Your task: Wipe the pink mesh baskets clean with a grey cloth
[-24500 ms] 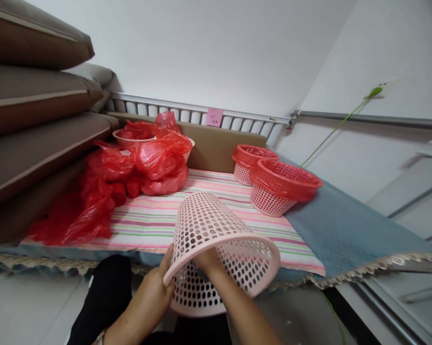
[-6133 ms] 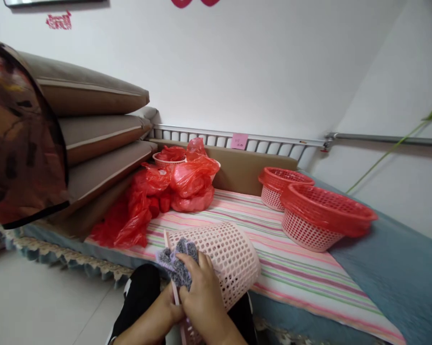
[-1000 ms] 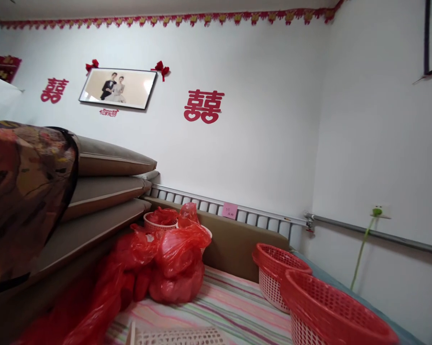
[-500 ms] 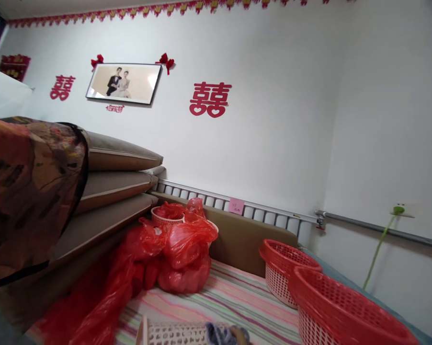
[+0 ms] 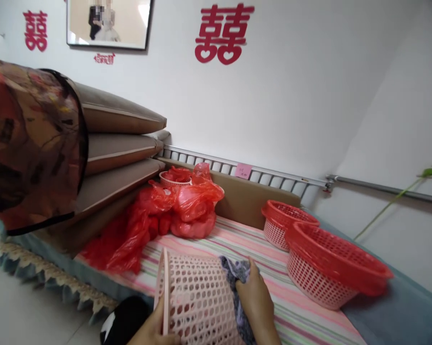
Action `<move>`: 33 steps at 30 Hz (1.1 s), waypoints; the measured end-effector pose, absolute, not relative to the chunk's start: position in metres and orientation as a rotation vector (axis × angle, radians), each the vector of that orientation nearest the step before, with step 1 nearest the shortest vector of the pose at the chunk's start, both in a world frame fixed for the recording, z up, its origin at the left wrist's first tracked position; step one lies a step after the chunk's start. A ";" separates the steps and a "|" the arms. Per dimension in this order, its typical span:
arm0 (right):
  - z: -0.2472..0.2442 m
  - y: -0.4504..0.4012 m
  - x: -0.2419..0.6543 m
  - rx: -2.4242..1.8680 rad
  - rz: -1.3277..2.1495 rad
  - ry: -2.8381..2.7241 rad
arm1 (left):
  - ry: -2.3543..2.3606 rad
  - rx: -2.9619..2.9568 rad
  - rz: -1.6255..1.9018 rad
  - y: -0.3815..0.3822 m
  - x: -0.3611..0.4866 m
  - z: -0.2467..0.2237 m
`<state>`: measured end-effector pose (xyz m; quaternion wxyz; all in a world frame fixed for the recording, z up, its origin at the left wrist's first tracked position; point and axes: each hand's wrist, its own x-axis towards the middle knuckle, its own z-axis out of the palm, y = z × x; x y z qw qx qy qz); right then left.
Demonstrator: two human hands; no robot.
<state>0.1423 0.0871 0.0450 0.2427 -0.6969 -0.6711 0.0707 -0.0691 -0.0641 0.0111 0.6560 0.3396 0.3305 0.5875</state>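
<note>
A pale pink plastic basket [image 5: 198, 299] with a holed wall lies tipped on its side at the bottom middle, its rim turned left. My left hand [image 5: 154, 328] grips that rim low down, thumb outside. On the basket's right end, my right hand [image 5: 254, 299] presses a grey-purple cloth [image 5: 237, 275], fingers closed around it. Part of the cloth hangs down along the base. The basket's underside is cut off by the frame.
Two red-rimmed baskets [image 5: 320, 287] stand at the right on the striped sheet [image 5: 244, 235]. Red plastic bags [image 5: 194, 206] are heaped at the back, beside another basket [image 5: 175, 178]. Stacked cushions [image 5: 122, 148] rise at the left. A dark shoe [image 5: 126, 318] shows below.
My view has tipped downward, so the pink basket and both hands now show more fully. The cloth stays at the basket's right end.
</note>
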 end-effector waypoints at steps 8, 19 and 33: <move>0.044 0.031 0.071 -1.539 0.311 -2.035 | 0.730 0.811 1.309 -0.068 -0.068 -0.011; 0.040 -0.009 0.035 -1.270 0.357 -2.140 | 0.820 0.782 1.308 -0.073 -0.071 -0.028; 0.043 0.074 0.160 -1.927 0.075 -1.815 | 0.740 0.744 1.284 -0.076 -0.071 -0.018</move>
